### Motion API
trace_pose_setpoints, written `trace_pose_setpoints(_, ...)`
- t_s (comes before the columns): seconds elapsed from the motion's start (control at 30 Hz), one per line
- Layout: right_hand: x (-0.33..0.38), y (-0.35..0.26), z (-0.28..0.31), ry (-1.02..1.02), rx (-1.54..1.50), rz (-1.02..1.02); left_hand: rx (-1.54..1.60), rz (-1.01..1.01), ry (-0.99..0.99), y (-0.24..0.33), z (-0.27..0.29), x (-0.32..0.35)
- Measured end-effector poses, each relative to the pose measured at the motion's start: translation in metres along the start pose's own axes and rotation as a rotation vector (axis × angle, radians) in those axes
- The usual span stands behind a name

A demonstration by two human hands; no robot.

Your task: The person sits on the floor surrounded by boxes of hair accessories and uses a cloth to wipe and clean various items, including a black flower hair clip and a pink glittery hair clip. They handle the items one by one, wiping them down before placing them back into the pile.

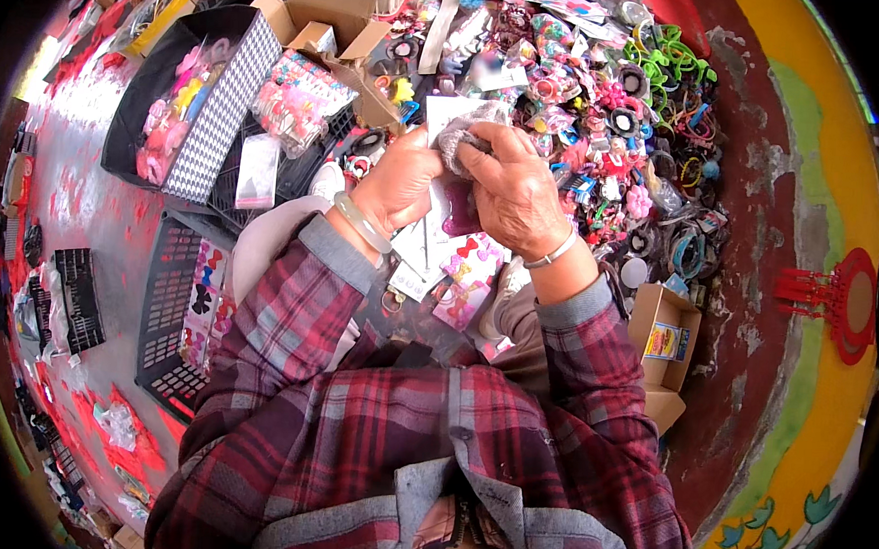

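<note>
Hands (402, 183) (523, 197) together: right pinching grey fuzzy piece (455, 144), left's grip unclear | trinket heap (615, 150) crowding right

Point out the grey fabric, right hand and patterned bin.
Grey fabric (453, 144), head view: bunched middle.
Right hand (521, 194), head view: back of the hand.
Patterned bin (228, 106), head view: patterned side wall.

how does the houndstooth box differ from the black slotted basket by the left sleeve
The houndstooth box has a solid patterned side; the slotted basket has a plain pierced one. The box holds mostly pink pieces; the basket holds cards with bows. The box sits farther forward than the basket. Both hold colourful small accessories.
</note>
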State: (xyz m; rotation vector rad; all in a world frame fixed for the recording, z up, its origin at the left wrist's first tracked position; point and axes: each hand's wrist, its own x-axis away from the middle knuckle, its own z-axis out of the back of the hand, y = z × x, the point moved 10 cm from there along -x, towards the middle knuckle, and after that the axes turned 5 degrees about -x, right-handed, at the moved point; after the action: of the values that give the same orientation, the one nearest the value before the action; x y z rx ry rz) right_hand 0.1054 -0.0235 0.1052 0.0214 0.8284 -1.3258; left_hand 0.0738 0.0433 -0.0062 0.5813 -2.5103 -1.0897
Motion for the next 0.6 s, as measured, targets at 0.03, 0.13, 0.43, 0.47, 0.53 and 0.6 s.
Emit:
trace_pose_setpoints(0.03,-0.001,0.001,-0.001,-0.004,0.040,0.004,-0.014,-0.006,-0.007,0.000,-0.001,0.001)
trace_pose_setpoints(0.13,-0.001,0.003,-0.004,-0.005,0.168,-0.013,-0.039,0.004,-0.061,0.002,-0.014,0.004)
trace_pose_setpoints(0.43,0.000,0.039,0.009,0.035,0.472,-0.228,-0.101,0.093,-0.217,-0.025,-0.025,0.004)
trace_pose_setpoints(0.47,0.002,0.046,0.016,0.082,0.464,-0.222,-0.083,0.100,-0.196,-0.027,-0.022,0.003)
trace_pose_setpoints(0.53,0.008,0.060,0.022,0.122,0.369,-0.242,-0.050,0.111,-0.151,-0.027,-0.017,0.002)
trace_pose_setpoints(0.6,0.011,0.068,0.027,0.147,0.349,-0.281,-0.031,0.130,-0.092,-0.024,-0.011,0.004)
